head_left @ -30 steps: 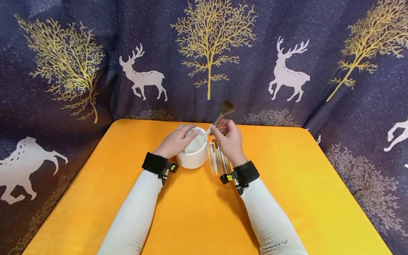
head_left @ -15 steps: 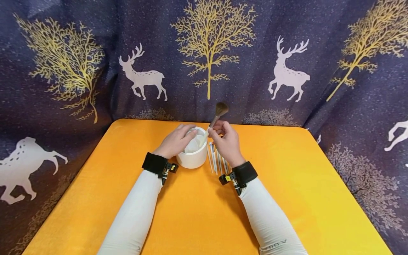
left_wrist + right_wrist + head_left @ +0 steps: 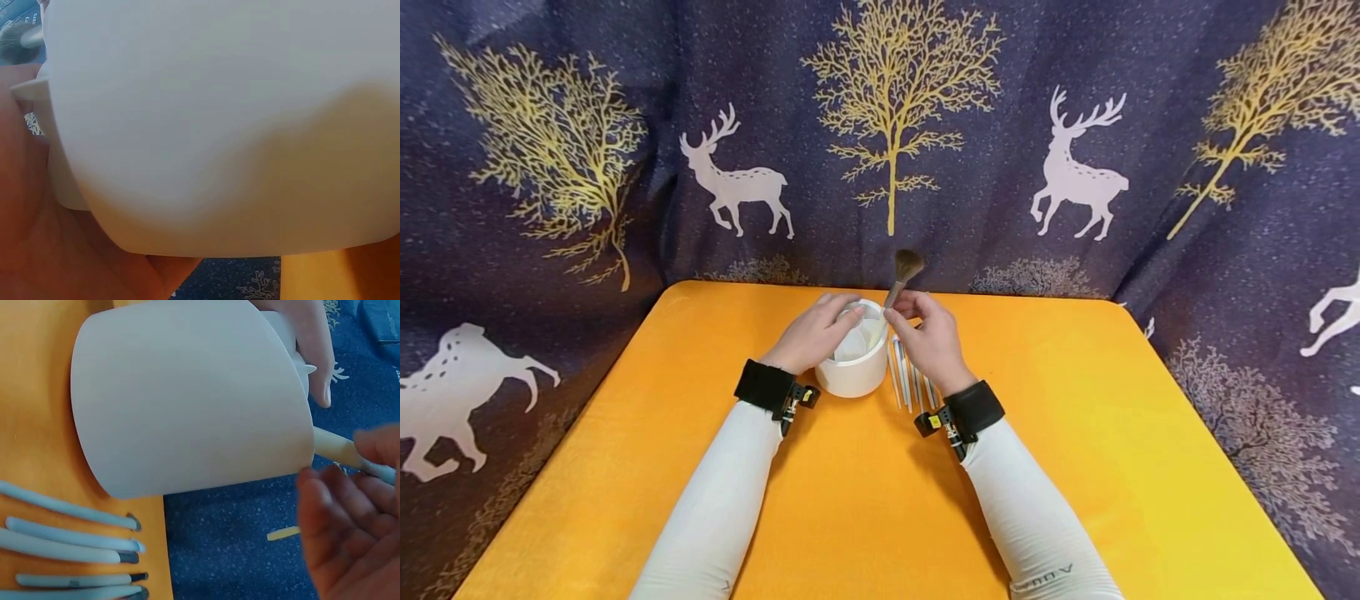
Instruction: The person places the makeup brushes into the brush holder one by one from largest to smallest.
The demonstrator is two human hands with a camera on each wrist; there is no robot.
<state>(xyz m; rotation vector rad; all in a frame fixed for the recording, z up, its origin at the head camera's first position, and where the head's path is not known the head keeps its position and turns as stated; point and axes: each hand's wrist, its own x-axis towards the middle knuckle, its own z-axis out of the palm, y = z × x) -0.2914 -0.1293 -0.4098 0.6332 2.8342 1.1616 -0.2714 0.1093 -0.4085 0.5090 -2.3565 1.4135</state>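
A white round cup [image 3: 852,380] stands on the table, with an inner divider showing at its mouth. My left hand [image 3: 808,336] holds it at the left and back, with the thumb over the rim. A large makeup brush with fluffy brown bristles [image 3: 908,265] leans in the cup, bristles up. My right hand [image 3: 934,340] pinches its handle between thumb and fingers just above the right rim. In the right wrist view the pale handle [image 3: 334,444] goes in past the rim, and its lower end is hidden. The cup's wall [image 3: 175,100] fills the left wrist view.
Several slim makeup brushes [image 3: 906,385] lie side by side on the table just right of the cup, partly under my right hand. The orange tabletop [image 3: 850,500] ends behind the cup at a dark curtain [image 3: 1000,150] printed with deer and trees.
My right hand has shifted left and a little down with the makeup brush, and the bristles now stand lower and closer over the cup. The left hand and cup have stayed put.
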